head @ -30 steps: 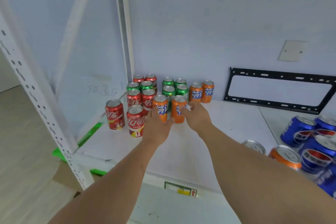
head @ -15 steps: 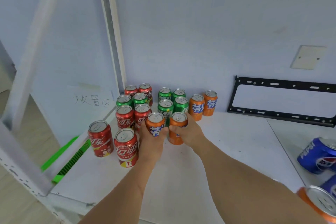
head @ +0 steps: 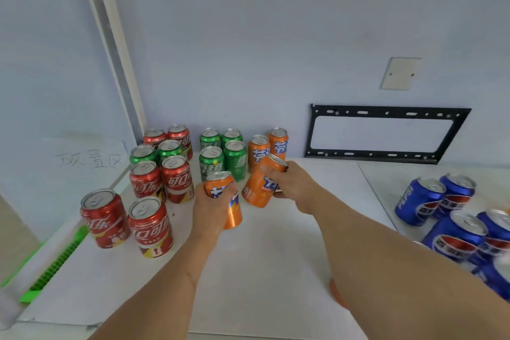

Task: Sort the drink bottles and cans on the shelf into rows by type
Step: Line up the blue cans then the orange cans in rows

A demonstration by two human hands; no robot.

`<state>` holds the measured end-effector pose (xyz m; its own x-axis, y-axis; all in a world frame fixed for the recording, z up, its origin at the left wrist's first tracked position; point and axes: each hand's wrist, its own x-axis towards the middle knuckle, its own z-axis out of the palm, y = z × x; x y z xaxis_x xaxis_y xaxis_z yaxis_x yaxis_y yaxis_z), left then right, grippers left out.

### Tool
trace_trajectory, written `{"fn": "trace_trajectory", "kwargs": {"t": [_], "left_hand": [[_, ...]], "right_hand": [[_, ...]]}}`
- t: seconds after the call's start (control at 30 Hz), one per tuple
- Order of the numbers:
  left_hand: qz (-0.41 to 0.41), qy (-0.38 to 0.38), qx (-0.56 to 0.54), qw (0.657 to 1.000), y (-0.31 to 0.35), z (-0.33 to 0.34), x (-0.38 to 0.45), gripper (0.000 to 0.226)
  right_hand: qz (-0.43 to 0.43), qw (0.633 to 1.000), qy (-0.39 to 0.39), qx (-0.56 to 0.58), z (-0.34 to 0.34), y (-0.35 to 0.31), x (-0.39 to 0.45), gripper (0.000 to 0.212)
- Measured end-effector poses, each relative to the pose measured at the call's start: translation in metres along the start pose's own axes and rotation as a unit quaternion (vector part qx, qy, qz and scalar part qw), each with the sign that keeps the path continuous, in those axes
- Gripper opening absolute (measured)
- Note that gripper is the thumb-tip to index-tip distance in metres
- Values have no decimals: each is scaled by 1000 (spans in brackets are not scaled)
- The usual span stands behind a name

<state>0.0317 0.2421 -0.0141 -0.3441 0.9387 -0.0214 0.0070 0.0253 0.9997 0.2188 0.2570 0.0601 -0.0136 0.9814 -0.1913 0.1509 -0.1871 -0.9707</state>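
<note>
In the head view, the left hand (head: 214, 208) has its fingers wrapped around an upright orange Fanta can (head: 230, 203), lifted just in front of the green Sprite cans (head: 224, 159). The right hand (head: 295, 188) grips a second orange can (head: 260, 183), tilted with its top toward the back wall, close to the two orange cans standing at the rear (head: 269, 146). Left of these, red Coca-Cola cans (head: 125, 218) stand in pairs on the white shelf (head: 262, 262), with two green cans (head: 156, 152) mixed between the red pairs. At the right edge, blue Pepsi cans (head: 436, 199) cluster together, well apart from both hands. A black metal bracket (head: 386, 156) leans against the wall behind.
</note>
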Motion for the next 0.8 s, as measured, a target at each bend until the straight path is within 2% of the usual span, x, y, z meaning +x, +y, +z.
{"fn": "trace_trajectory", "kwargs": {"t": [0.07,0.2,0.47,0.6,0.7,0.8], "left_hand": [[-11,-19,-35,999,5,19,-9,51],[-15,-56,-79,995,18,56,-32,36],[3,-111,-95,989,38,130,-80,48],[3,-106,-68,992,45,156,-97,55],[4,-96,-63,993,47,164,-105,49],[0,-95,-65,993,46,164,-110,54]], "right_hand": [[5,1000,18,-11,-21,-6,-10,56],[-7,998,48,-41,-70,-15,-37,54],[-22,992,97,-77,-172,-14,-81,65],[-20,990,99,-98,-202,3,-88,57],[-2,988,97,-118,-211,19,-86,61],[25,987,89,-134,-212,33,-85,71]]}}
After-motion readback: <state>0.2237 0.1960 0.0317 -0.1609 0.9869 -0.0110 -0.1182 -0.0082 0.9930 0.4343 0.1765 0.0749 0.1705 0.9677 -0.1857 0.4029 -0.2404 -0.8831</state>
